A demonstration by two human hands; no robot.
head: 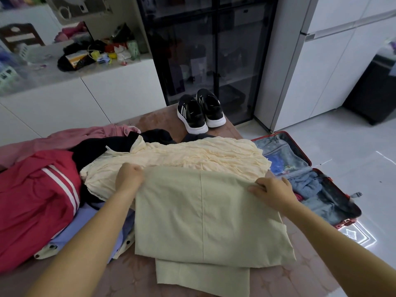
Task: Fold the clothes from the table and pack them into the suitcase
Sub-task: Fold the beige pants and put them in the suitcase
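Two hands worked the nearest piece. One pale beige smooth-cloth garment (203, 213) lay folded on the counter (132, 275), a pinkish-brown patterned top. The left hand (128, 176) had its fingers curled round the garment's far left corner. The right hand (272, 191) pinched the far right corner, fingers bent over the edge.

Left of it was one red jacket with white stripes (32, 200), lying over one lavender garment with cream snap trim (85, 221). Just beyond the beige piece lay one cream crinkled garment (192, 155). Behind that were one black garment (96, 148) and one pink garment (75, 136). At the counter's far end stood two black trainers with white soles (199, 114), side by side.

One red hard-shell suitcase (345, 224) lay open on the pale glossy tiled floor (321, 129) to the right, with blue and grey cloth inside.

Beyond stood a dark glass-door cabinet (214, 50). Low white cupboards with a cluttered top (96, 93) stood to the left and tall white units (321, 61) to the right.
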